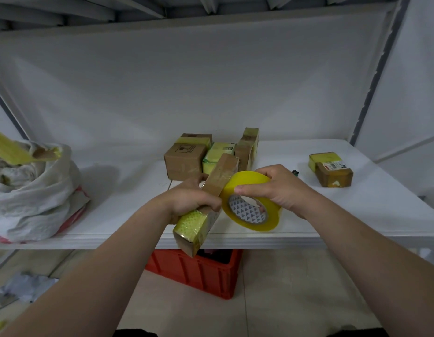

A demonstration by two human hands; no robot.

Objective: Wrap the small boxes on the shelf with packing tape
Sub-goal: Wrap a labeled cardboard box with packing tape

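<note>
left hand (190, 198) holding box (206, 203), right hand (281, 188) tape roll (251, 203)

Single head-worn view, wide-angle, edges bowed. Faces forward and down into white shelf (369, 210) bay, roughly square-on. Close to lens, near frame centre: left hand (191, 198) and right hand (281, 188). Lower frame: floor (296, 288) beneath shelf. Top edge: upper board (138, 10) underside.

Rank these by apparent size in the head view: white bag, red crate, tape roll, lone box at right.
1. white bag
2-3. red crate and tape roll: alike; crate partly hidden, roll nearer the camera
4. lone box
</note>
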